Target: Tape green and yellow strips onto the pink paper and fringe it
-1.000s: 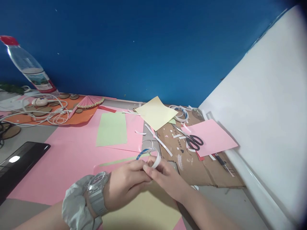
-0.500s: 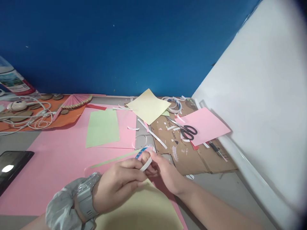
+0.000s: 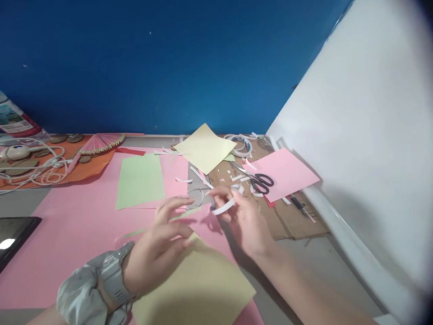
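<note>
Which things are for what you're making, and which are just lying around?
Probably for the job:
- tape roll, in the right hand
- yellow paper, by the left hand
- maybe scissors, lying nearby

Probably just lying about:
- phone
- bottle
- pink fan

- Setting: a grey table (image 3: 18, 203) is standing against a blue wall (image 3: 169, 67), with a white wall (image 3: 372, 113) rising on the right; the tabletop is serving as a paper-craft corner.
- Materials: pink paper (image 3: 77, 234), green paper (image 3: 140, 183) and yellow paper (image 3: 196, 289) are covering much of the surface.
- Tools: scissors (image 3: 262, 183) are lying beside cut scraps (image 3: 237, 178) over cardboard (image 3: 287, 229); a roll of tape (image 3: 225, 207) is showing nearby.
- Handiwork: a folded pink fan (image 3: 103, 143) is resting on orange paper (image 3: 93, 168).
- Everyday items: a bottle (image 3: 16, 121), cables (image 3: 50, 174) and a phone (image 3: 22, 230) are sharing the table; whether home or classroom is remaining unclear.
</note>
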The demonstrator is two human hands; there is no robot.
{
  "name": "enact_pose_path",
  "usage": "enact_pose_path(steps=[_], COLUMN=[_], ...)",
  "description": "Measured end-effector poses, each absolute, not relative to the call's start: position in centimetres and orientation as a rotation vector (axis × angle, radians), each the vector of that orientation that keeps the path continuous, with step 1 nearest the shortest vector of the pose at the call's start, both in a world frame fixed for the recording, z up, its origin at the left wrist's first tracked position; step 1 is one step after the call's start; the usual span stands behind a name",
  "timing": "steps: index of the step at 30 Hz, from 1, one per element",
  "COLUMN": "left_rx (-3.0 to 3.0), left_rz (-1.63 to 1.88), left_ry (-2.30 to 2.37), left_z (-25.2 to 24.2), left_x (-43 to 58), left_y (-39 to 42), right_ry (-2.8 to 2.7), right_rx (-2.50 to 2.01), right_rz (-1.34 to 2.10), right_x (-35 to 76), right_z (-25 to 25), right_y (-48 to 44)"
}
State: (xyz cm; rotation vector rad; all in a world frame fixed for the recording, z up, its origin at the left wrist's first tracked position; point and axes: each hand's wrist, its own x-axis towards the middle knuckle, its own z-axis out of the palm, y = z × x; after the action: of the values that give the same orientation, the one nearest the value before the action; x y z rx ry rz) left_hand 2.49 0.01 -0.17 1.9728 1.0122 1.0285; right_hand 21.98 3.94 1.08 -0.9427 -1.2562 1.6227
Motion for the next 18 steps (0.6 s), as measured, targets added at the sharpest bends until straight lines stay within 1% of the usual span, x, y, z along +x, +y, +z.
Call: enact_pose_path(steps=[1,4,5,7,9,12,16,18], left_rx=[1.905,1.672,1.602,1.489,1.436,1.417,1.403,1.381], left_rz=[1.046,0.966,0.934,0.915,0.934,0.956,0.946,0.935], left_ry=[1.047,1.176,1.218,1.285,1.313,1.336,1.331,1.311], left_z=[-0.2,-0.2,-0.3,-0.4,-0.5,-0.5,-0.3,-0.4], left_x=[2.5,2.3,2.3,2.3,2.3,2.3,2.3,2.3], left_y=[0.2,0.5,0.5,0.5,0.5,0.5,0.5,0.5], right_ry=[-1.437,-2.065,-2.23,-2.457,-2.574,-2.656,-2.674,-2.647], right_rx=[-1.017,-1.287,-1.358,-1.458,-1.549,-1.598,-1.446,-1.418], right_rz=[1.451,0.648,0.462,0.233,0.13,0.099,0.084,0.19], right_x=[22.6,24.1,24.4,24.5,24.3,23.9,23.9,24.3], right_z=[1.4,2.2,2.3,2.2,2.1,2.1,2.1,2.1], right_y=[4.4,5.8,6.2,6.6,6.6,6.3,6.4,6.6])
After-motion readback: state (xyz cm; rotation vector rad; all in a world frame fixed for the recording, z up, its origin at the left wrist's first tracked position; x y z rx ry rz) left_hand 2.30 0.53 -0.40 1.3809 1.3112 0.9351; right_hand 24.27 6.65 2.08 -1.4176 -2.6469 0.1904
